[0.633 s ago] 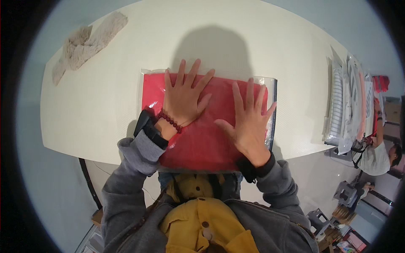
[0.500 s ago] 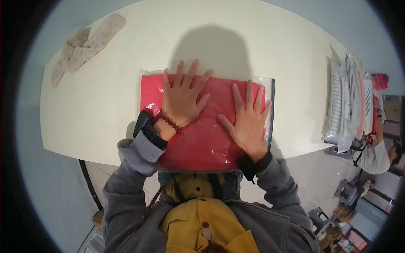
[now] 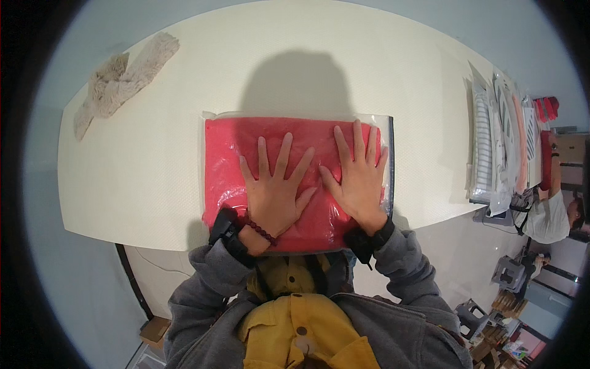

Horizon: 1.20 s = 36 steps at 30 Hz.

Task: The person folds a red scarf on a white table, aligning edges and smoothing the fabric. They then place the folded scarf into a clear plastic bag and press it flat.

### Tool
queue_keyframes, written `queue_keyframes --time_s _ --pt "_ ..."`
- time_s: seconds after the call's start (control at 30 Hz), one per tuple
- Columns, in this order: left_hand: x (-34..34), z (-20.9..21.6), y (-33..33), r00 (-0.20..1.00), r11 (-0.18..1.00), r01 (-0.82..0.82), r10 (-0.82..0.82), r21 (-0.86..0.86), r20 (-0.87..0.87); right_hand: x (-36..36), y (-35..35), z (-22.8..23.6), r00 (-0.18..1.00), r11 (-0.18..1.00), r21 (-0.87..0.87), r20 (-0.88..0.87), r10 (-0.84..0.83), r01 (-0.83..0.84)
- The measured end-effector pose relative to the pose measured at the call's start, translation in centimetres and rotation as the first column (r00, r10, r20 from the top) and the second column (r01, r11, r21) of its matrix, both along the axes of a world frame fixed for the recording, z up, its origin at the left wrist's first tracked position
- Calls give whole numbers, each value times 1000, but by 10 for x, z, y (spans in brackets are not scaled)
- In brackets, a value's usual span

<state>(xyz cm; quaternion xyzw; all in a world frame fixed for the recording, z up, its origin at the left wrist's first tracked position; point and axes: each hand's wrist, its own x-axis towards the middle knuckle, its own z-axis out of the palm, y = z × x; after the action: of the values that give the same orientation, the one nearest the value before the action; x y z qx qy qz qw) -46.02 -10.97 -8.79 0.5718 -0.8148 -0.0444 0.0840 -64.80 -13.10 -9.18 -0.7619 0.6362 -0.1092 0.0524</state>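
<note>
A folded red garment or cloth lies inside a clear plastic bag at the table's near edge. The bag has a dark strip along its right side. My left hand rests flat on the bag's left-middle part with its fingers spread. Flat on the right part lies my right hand, fingers also spread, its tips near the far right corner of the red cloth. Neither hand grips anything. Light glints off wrinkles in the plastic.
The bag lies on a cream table. A fluffy beige cloth piece sits at the far left. At the right edge stands a stack of bagged, folded textiles. Beyond it another person is beside the stack. Grey stools stand on the floor at right.
My left hand has slid toward me over the bag, from its far edge to its middle. The right hand has stayed in nearly the same place on the bag.
</note>
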Motion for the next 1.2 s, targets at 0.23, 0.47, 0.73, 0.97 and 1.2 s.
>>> queue_keyframes --time_s 0.23,0.47,0.73,0.97,1.2 --pt "1 0 -2 1000 1000 -6 6 -4 -4 6 33 25 997 994 79 -29 72 -69" --pt "0 2 -4 1000 1000 2 -2 -21 15 20 85 8 991 991 30 36 130 -131" --pt "19 28 40 984 965 176 -172 196 -39 15 79 8 983 985 18 64 170 -171" --pt "20 6 61 990 979 136 -128 155 -63 -4 50 12 945 947 96 151 290 -306" --pt "20 40 48 981 929 195 -176 315 -87 -8 40 68 924 829 430 34 380 -357"
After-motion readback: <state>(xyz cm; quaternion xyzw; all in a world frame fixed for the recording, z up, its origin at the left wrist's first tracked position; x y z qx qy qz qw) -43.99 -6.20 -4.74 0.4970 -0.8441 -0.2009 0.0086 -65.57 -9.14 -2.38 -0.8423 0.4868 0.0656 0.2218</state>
